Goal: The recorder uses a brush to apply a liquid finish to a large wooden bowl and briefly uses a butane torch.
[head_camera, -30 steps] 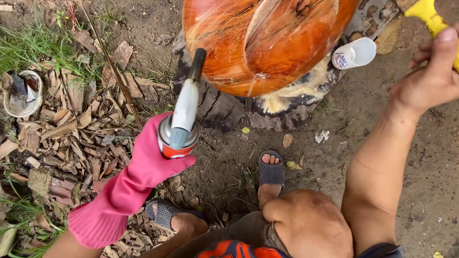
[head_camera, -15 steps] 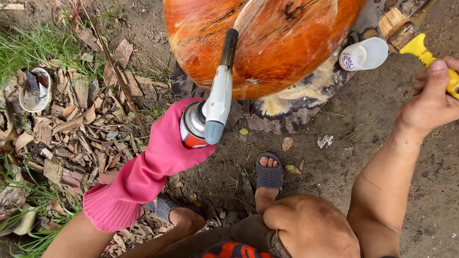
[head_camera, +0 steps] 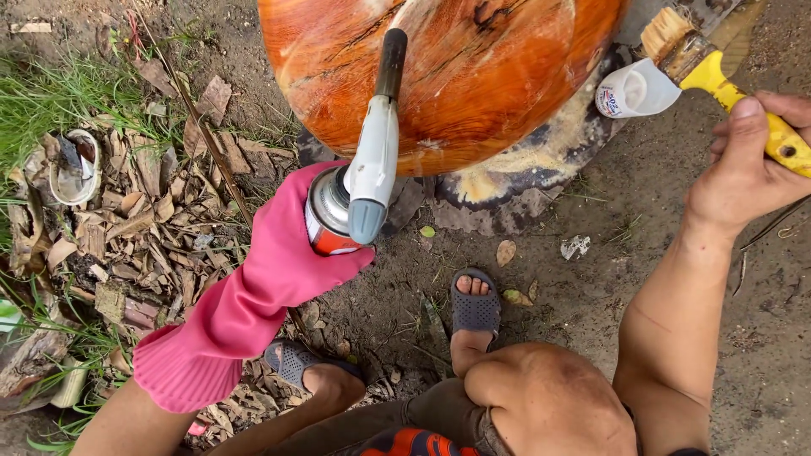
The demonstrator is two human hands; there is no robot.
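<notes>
My left hand [head_camera: 283, 253], in a long pink rubber glove, grips a gas can torch [head_camera: 359, 181] with a white head and black nozzle. The nozzle points at a big glossy orange wooden piece [head_camera: 473, 76] at the top centre. My right hand [head_camera: 748, 169], bare, holds a yellow-handled paintbrush [head_camera: 718, 72] at the right edge, bristles up beside the wood. A small white plastic cup [head_camera: 634, 89] sits on the ground just below the brush. I am squatting, with my knees and sandalled feet at the bottom.
The wood rests on a dark base ringed with pale sawdust [head_camera: 524, 173]. Dry leaves and grass [head_camera: 127, 211] cover the ground on the left, with a broken white shell-like cup [head_camera: 72, 169] among them. Bare packed dirt [head_camera: 760, 338] lies to the right.
My left hand has brought the torch up and rightward, its nozzle now over the wood's surface. My right hand with the brush has come lower, nearer the white cup.
</notes>
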